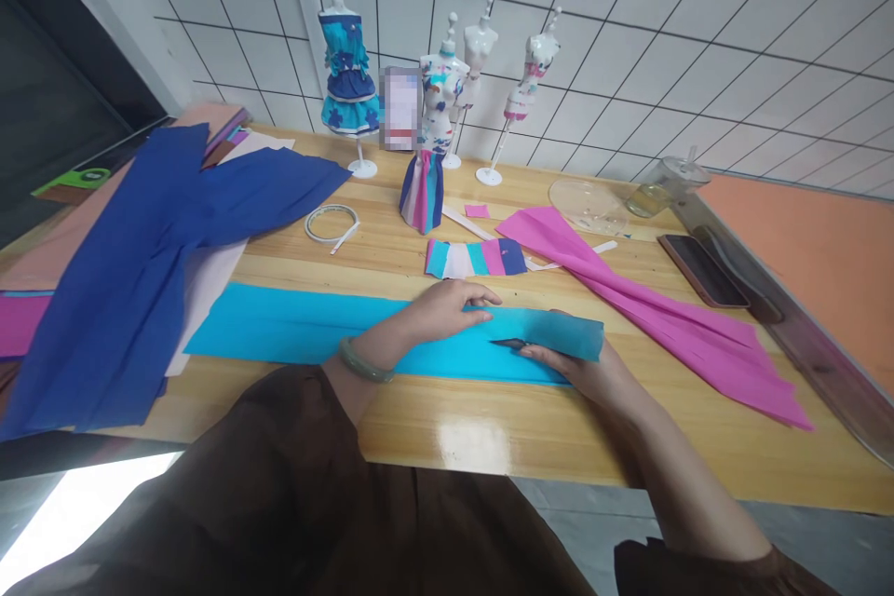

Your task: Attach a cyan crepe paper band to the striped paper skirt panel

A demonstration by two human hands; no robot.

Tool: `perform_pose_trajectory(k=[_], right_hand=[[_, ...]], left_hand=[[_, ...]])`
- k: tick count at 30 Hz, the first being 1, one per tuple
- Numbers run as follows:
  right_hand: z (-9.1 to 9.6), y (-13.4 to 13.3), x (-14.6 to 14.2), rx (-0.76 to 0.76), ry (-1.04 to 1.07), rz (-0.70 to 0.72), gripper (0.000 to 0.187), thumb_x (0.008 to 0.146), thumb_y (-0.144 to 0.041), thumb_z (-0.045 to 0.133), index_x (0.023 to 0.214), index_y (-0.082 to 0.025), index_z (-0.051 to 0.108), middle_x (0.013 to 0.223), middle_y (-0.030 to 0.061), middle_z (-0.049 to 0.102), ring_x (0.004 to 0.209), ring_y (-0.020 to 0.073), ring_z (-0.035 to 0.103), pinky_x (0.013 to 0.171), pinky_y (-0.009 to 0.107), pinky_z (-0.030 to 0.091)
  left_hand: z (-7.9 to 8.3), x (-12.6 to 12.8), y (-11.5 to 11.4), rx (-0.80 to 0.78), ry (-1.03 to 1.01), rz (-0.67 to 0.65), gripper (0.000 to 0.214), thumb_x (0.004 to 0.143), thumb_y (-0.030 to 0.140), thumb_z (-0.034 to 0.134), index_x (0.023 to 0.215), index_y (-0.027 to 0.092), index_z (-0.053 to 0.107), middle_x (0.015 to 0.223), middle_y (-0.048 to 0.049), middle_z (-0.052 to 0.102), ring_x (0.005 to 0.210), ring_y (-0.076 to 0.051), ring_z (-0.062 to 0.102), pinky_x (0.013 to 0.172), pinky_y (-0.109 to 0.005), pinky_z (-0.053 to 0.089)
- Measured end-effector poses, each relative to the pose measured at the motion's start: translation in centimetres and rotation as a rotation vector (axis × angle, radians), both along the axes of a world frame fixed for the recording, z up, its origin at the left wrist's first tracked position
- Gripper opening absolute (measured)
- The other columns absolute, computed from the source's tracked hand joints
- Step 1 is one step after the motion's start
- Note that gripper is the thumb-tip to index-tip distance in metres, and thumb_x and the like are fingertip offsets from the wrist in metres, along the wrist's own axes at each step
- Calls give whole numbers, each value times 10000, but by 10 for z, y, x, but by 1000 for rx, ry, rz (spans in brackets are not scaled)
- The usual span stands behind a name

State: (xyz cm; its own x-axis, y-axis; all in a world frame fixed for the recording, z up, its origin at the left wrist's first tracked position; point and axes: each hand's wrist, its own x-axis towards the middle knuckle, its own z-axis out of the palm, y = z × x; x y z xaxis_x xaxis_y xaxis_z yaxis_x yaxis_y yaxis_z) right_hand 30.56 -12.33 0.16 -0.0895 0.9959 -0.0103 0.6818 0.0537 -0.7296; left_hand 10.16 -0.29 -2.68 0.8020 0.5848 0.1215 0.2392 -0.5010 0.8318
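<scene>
A long strip of cyan crepe paper (293, 328) lies across the wooden table (489, 433) in front of me. Its right end (551, 333) is folded back over itself. My left hand (447, 307), with a green bangle on the wrist, rests flat on the strip, fingers stretched out along the fold. My right hand (583, 368) sits under and against the folded end, fingers holding its lower edge.
Dark blue paper (140, 270) and pink sheets cover the left of the table. A magenta paper sheet (649, 307), a phone (702, 270), a clear lid (587, 203) and a cup (663, 186) lie right. Small mannequins (347, 74) in paper dresses stand at the back, with a tape roll (328, 223) and a striped paper piece (475, 258).
</scene>
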Motion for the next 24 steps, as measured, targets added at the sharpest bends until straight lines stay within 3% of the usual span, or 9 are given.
perform_pose_trajectory(k=[7,17,24], right_hand=[[2,-3,0,-61,35,-19,309,776,-466,615,997,-250,620,986,55,657,902,264,621,788,405,502],[3,-1,-8,-84,-43,-93,312,736,-520,629,835,-241,532,797,10,623,750,217,608,651,340,488],[10,1,-12,-121,-69,-96,325,737,-530,613,876,-240,563,790,19,624,720,207,605,577,311,471]], left_hand=[[-3,0,0,-1,-32,-8,327,797,286,589,1102,177,631,1081,-46,672,933,-150,611,815,-260,473],[-2,-1,1,-34,-32,-10,339,797,303,590,1111,178,625,1050,-51,674,932,-155,600,802,-268,470],[-2,-1,0,-40,-58,-15,333,794,291,591,1103,171,627,1033,-49,678,905,-147,602,791,-262,470]])
